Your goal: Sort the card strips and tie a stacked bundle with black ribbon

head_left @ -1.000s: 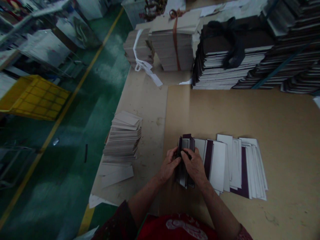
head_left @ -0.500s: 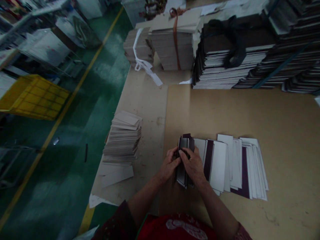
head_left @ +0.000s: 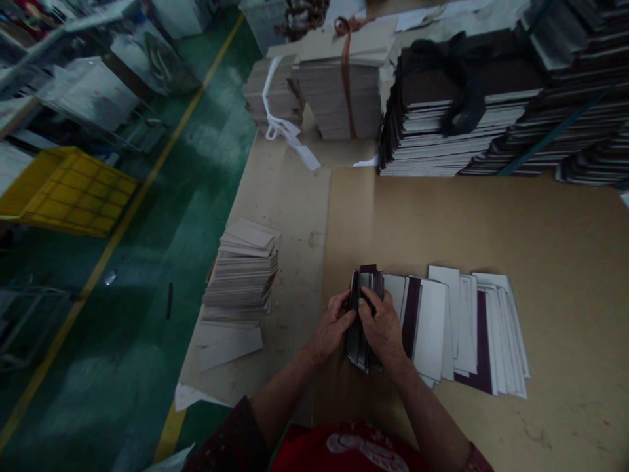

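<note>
A bunch of dark and grey card strips [head_left: 364, 351] stands on edge on the brown board, between my two hands. My left hand [head_left: 333, 328] grips its left side, thumb over the near face. On the other side my right hand [head_left: 381, 326] closes round the strips, its thumb and fingers among their top edges. Right of them, a fanned row of white and dark purple cards [head_left: 431, 328] lies overlapping on the board. Farther left is a stack of pale grey cards [head_left: 240, 282].
Tied bundles of grey board [head_left: 339, 98] and dark-covered board [head_left: 437, 137] stand along the back of the table [head_left: 295, 196]. On the green floor at the left is a yellow crate [head_left: 83, 196].
My right thumb has shifted slightly right, and the tops of the strips between my hands have parted a little. My left hand has barely moved.
</note>
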`<state>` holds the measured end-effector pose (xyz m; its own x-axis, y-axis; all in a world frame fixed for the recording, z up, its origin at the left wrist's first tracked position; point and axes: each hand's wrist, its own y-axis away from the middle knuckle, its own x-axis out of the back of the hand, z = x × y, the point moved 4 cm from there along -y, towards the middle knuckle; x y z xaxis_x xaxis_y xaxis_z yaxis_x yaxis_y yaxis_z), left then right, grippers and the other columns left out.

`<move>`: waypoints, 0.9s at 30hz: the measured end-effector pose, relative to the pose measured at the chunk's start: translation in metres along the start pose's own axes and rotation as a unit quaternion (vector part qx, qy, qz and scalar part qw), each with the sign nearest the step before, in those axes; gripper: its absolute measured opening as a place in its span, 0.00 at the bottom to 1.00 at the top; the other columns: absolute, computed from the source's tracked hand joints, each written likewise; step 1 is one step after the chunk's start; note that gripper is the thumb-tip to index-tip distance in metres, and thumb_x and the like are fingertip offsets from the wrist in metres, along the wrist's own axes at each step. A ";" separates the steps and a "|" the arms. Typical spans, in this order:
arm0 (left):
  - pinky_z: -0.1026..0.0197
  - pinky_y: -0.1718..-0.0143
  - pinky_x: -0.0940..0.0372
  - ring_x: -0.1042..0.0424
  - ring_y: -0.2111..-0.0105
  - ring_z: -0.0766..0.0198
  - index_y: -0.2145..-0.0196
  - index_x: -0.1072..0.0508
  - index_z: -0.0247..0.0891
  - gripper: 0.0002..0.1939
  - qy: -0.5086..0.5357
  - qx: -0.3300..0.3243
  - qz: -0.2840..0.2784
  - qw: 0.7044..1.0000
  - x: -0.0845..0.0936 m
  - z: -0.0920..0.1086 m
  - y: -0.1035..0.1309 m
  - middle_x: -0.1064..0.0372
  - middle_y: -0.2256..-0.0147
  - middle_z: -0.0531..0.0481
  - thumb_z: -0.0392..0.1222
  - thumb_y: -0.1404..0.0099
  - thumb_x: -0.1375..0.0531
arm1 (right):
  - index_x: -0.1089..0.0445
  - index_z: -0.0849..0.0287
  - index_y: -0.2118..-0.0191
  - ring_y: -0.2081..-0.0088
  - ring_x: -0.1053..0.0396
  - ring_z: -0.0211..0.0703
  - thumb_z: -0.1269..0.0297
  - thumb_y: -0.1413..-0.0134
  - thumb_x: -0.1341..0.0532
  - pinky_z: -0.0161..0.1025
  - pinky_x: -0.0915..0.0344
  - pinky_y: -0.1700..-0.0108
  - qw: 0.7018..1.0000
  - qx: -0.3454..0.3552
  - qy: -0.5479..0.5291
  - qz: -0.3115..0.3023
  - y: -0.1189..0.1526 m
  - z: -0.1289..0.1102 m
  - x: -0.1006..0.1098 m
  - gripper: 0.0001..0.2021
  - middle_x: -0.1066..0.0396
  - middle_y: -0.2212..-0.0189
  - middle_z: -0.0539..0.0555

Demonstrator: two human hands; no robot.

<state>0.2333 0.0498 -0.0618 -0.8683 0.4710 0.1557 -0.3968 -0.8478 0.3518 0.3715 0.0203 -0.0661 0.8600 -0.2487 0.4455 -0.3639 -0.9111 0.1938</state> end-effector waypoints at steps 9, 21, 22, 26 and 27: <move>0.48 0.35 0.48 0.42 0.39 0.52 0.38 0.39 0.41 0.30 0.008 0.006 -0.001 1.000 0.000 -0.001 0.001 0.43 0.42 0.42 0.53 0.34 0.40 | 0.29 0.56 0.45 0.42 0.37 0.54 0.54 0.36 0.48 0.53 0.36 0.40 0.999 0.030 -0.024 0.002 -0.001 0.002 -0.003 0.21 0.42 0.42 0.62; 0.49 0.34 0.48 0.43 0.39 0.53 0.38 0.39 0.41 0.29 0.005 0.007 -0.001 1.000 0.000 -0.001 0.002 0.43 0.41 0.42 0.52 0.33 0.41 | 0.28 0.56 0.50 0.48 0.33 0.55 0.50 0.41 0.43 0.53 0.33 0.45 0.998 -0.019 -0.061 -0.021 -0.006 0.001 -0.001 0.20 0.39 0.47 0.60; 0.49 0.34 0.48 0.43 0.39 0.53 0.38 0.39 0.41 0.29 0.004 0.005 -0.001 1.000 0.001 -0.001 0.002 0.43 0.41 0.42 0.52 0.33 0.41 | 0.28 0.56 0.50 0.48 0.33 0.54 0.51 0.41 0.43 0.53 0.34 0.45 0.998 -0.017 -0.063 -0.022 -0.006 0.001 -0.001 0.20 0.39 0.48 0.60; 0.48 0.33 0.50 0.43 0.39 0.53 0.38 0.39 0.41 0.28 0.013 -0.004 -0.005 1.000 0.000 0.001 0.001 0.42 0.42 0.42 0.52 0.32 0.42 | 0.29 0.58 0.49 0.49 0.33 0.53 0.55 0.39 0.46 0.53 0.35 0.43 0.998 0.006 -0.063 -0.019 -0.005 0.001 0.000 0.19 0.38 0.51 0.60; 0.48 0.33 0.50 0.43 0.39 0.52 0.38 0.38 0.41 0.28 0.013 -0.003 -0.005 1.000 0.000 0.001 0.001 0.42 0.42 0.42 0.52 0.32 0.42 | 0.29 0.58 0.49 0.50 0.33 0.53 0.55 0.38 0.46 0.53 0.35 0.43 0.998 0.011 -0.060 -0.017 -0.005 0.000 0.000 0.19 0.38 0.51 0.60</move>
<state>0.2328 0.0490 -0.0606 -0.8723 0.4720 0.1276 -0.4066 -0.8452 0.3468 0.3735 0.0248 -0.0674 0.9087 -0.2541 0.3310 -0.3272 -0.9262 0.1872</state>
